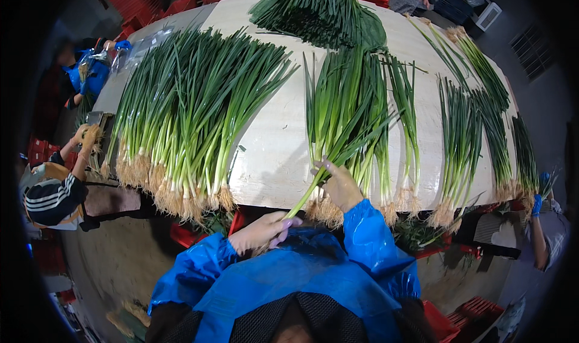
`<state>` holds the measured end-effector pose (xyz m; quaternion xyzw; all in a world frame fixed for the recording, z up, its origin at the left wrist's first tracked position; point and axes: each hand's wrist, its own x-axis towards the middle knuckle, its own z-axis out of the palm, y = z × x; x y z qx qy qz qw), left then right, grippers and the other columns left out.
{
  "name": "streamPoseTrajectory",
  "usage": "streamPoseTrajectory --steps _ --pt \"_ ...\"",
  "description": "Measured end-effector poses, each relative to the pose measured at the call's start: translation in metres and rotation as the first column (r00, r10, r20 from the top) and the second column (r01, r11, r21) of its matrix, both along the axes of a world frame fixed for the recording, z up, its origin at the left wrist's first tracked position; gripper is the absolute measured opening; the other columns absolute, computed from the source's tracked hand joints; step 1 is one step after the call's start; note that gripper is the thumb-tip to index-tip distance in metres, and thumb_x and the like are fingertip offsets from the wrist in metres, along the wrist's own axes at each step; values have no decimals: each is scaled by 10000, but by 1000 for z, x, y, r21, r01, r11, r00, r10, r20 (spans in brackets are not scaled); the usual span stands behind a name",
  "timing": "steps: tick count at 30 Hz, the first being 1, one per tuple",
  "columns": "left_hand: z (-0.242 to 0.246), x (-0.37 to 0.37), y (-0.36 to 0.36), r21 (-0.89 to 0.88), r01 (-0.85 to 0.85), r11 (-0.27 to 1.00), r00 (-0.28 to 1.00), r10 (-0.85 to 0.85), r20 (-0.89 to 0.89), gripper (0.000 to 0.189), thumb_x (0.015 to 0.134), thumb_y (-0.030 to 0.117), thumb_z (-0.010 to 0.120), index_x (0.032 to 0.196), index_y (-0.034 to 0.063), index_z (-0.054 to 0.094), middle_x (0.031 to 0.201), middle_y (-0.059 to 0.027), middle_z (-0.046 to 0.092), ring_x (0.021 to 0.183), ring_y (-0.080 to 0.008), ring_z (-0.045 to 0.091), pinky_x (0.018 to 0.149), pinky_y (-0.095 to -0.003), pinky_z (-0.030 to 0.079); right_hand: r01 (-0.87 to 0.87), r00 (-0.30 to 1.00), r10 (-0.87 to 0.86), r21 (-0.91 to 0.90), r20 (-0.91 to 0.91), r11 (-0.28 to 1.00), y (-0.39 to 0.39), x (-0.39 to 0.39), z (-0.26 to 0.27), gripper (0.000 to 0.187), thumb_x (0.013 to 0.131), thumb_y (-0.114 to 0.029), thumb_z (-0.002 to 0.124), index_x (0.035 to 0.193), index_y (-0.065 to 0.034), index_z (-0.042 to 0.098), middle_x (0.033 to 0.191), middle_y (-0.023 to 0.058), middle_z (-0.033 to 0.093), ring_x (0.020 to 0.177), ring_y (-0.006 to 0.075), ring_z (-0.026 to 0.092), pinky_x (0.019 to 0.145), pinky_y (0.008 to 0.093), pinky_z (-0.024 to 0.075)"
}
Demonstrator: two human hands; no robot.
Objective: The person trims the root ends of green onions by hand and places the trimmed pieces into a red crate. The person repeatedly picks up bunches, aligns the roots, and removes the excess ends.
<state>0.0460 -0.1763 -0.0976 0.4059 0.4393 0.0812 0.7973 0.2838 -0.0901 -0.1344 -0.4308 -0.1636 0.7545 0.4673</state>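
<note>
My left hand (267,231) grips the pale lower stem of a green onion (308,192) close to my blue apron, its root end mostly hidden below the fingers. Higher up the same stalk, my right hand (338,184) has its fingers around the stem, and the green leaves slant up to the right past it. Behind that hand lies a pile of green onions (337,98), roots toward me at the table's near edge. A broad heap of green onions (181,112) spreads to the left, its roots overhanging the edge.
More onions form a mound (316,17) at the far side and smaller bunches (461,148) on the right of the white table (267,148). Red crates (181,234) with leaf scraps sit under the near edge. Co-workers stand left, right and far right, one in a striped cap (56,198).
</note>
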Motion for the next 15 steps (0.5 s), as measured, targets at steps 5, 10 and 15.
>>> streamPoseTrajectory --steps 5,10,15 --pt "-58 -57 -32 128 148 981 984 -133 -121 412 972 243 563 1320 36 488 887 -63 596 792 -114 576 714 -250 488 144 959 -173 -139 -225 980 12 -15 -39 357 919 -52 597 1244 52 491 1055 169 579 972 307 594 927 471 515" --pt "-30 -26 -24 493 37 869 952 120 -282 556 942 169 600 1417 -6 369 1055 -84 583 945 -146 553 868 -271 463 32 970 -43 -47 -241 998 -10 -70 -21 370 933 -10 559 1287 53 476 1026 173 597 932 290 611 912 448 534" --pt "-28 -22 -10 631 -371 682 886 463 20 494 961 103 558 1413 5 385 1075 -43 577 928 -93 511 833 -241 447 -138 987 146 117 -68 984 18 -114 30 487 917 -89 618 1338 59 425 1116 187 601 999 265 609 917 396 526"
